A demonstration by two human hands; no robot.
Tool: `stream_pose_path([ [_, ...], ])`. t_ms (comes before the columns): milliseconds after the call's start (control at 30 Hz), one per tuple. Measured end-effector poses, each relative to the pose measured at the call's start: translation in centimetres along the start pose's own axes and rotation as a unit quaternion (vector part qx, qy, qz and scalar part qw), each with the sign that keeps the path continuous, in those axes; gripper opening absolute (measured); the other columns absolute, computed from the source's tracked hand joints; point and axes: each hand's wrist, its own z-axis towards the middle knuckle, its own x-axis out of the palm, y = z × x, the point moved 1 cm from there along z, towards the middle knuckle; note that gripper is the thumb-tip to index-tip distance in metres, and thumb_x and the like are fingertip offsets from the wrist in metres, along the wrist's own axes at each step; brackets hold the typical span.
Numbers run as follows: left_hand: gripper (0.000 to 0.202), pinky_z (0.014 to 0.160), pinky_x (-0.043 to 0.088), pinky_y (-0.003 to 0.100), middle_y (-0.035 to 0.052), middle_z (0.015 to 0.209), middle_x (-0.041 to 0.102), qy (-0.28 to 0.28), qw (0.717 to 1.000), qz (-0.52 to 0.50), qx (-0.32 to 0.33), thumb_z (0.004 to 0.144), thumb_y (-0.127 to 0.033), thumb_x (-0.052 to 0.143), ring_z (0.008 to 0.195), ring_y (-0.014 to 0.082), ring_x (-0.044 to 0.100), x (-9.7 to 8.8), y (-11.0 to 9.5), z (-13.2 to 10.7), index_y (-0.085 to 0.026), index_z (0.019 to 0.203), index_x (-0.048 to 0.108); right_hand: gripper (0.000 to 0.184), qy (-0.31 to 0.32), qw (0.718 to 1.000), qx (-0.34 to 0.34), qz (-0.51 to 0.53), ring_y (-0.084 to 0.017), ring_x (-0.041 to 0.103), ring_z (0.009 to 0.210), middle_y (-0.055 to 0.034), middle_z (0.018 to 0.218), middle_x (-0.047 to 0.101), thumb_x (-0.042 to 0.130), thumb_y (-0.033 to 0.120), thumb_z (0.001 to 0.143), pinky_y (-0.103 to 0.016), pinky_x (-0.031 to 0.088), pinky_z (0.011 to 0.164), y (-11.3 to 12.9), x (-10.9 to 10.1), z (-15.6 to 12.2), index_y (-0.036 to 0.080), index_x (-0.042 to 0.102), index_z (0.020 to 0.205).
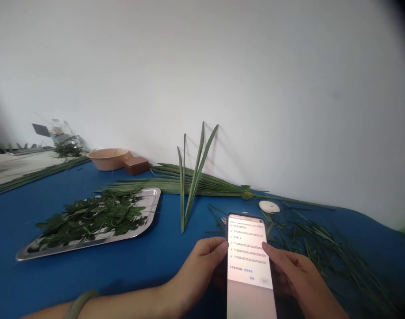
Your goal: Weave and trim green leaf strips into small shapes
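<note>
A lit smartphone (247, 252) stands upright between my two hands, its screen showing a list of long numbers. My left hand (209, 257) grips its left edge, with a ring on one finger and a green bangle (80, 305) on the wrist. At the right edge, my right hand (293, 270) holds the phone, its thumb by the screen. The fingers behind the phone are hidden. Beyond my left hand, long green leaf blades (193, 181) lean upright against the wall. A white oval object (269, 206) lies just past the phone.
A metal tray (152, 208) of leafy greens (99, 210) stands on the blue table (149, 274) at left. Behind it are a peach basin (108, 160), a brown box (136, 165) and a bundle of long leaves (218, 186). Cut leaf strips (335, 248) lie scattered at right.
</note>
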Motion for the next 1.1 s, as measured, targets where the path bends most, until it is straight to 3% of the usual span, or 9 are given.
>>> stream_pose_path([
  [167,0.035,0.051,0.037,0.022,0.0064,0.067,0.058,-0.004,1.0,-0.007,-0.011,0.073,-0.04,0.046,0.06,0.0152,0.054,0.2,-0.3,0.0,-0.011,0.089,0.057,0.03,0.022,0.999,-0.007,-0.03,-0.021,0.061,0.061,-0.0033,0.06,0.067,0.055,0.041,0.064,-0.028,0.045,0.057,-0.1,-0.5,0.2,0.014,0.068,0.07],
  [300,0.036,0.051,0.037,0.023,0.0076,0.07,0.059,0.001,1.0,0.003,-0.009,0.073,-0.042,0.045,0.062,0.0164,0.055,0.1,-0.3,0.0,-0.011,0.087,0.058,0.041,0.019,0.999,0.046,-0.002,-0.022,0.062,0.058,-0.0045,0.055,0.066,0.049,0.051,0.063,-0.03,0.047,0.053,-0.6,-1.0,1.2,0.015,0.068,0.067],
  [467,0.034,0.052,0.038,0.023,0.0087,0.071,0.059,0.002,1.0,-0.001,-0.01,0.075,-0.038,0.044,0.061,0.0155,0.055,0.0,-0.3,0.2,-0.01,0.088,0.057,0.042,0.022,0.992,0.123,0.024,-0.023,0.063,0.062,-0.0071,0.059,0.068,0.047,0.051,0.064,-0.031,0.048,0.055,-1.4,-1.3,2.5,0.014,0.067,0.064],
  [600,0.034,0.056,0.04,0.025,0.0087,0.072,0.059,0.005,1.0,-0.013,-0.002,0.075,-0.039,0.044,0.065,0.0164,0.055,-0.1,-0.4,0.0,-0.01,0.089,0.057,0.038,0.07,0.996,0.043,0.044,-0.025,0.063,0.069,-0.0074,0.069,0.069,0.054,0.045,0.062,-0.035,0.047,0.062,-1.6,-1.2,1.9,0.013,0.066,0.077],
  [800,0.034,0.056,0.039,0.024,0.0087,0.074,0.06,0.0,1.0,-0.018,0.003,0.076,-0.04,0.042,0.067,0.0176,0.056,-0.3,-0.5,-0.1,-0.012,0.09,0.057,0.036,0.113,0.989,-0.087,-0.049,-0.024,0.059,0.082,-0.0043,0.087,0.067,0.061,0.029,0.056,-0.034,0.044,0.075,-1.6,-0.8,0.9,0.02,0.062,0.091],
  [1100,0.029,0.058,0.039,0.027,0.0054,0.067,0.057,-0.007,1.0,-0.026,-0.001,0.075,-0.038,0.044,0.059,0.0132,0.052,-0.3,-0.5,-0.1,-0.012,0.078,0.056,0.048,0.146,0.986,-0.08,-0.008,-0.027,0.057,0.088,-0.0071,0.089,0.066,0.056,0.032,0.053,-0.038,0.041,0.078,-2.4,-1.0,1.8,0.018,0.059,0.099],
])
